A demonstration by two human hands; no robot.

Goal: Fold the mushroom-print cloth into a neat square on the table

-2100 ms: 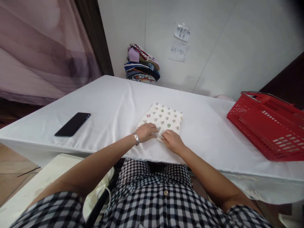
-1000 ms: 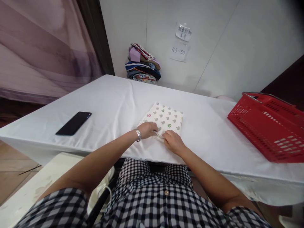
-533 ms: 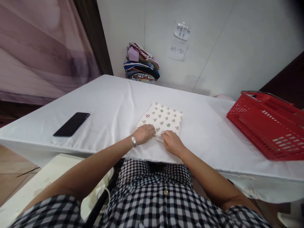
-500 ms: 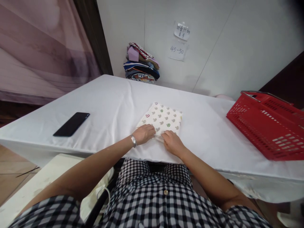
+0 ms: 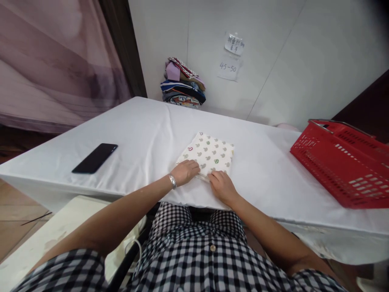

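Observation:
A folded white cloth (image 5: 208,152), printed with grey, green and red mushroom shapes, lies flat on the white-covered table (image 5: 267,170) in front of me. My left hand (image 5: 186,172), with a silver bracelet at its wrist, grips the near left part of the cloth's front edge, fingers on top and bent. On the same edge, a short gap to the right, my right hand (image 5: 222,186) holds the cloth with curled fingers. Between the two hands the layered fold of the edge shows. Both thumbs are mostly hidden.
A black phone (image 5: 95,158) rests on the table at left. A red plastic basket (image 5: 343,162) stands at right. Several folded fabrics (image 5: 183,83) are stacked at the back against the wall, beside paper notes (image 5: 229,68). A pink curtain (image 5: 54,65) hangs at left.
Both hands stay at the cloth's front edge, with only a slight shift of the fingers; the left fingers lie a little flatter. The whole view has shifted slightly.

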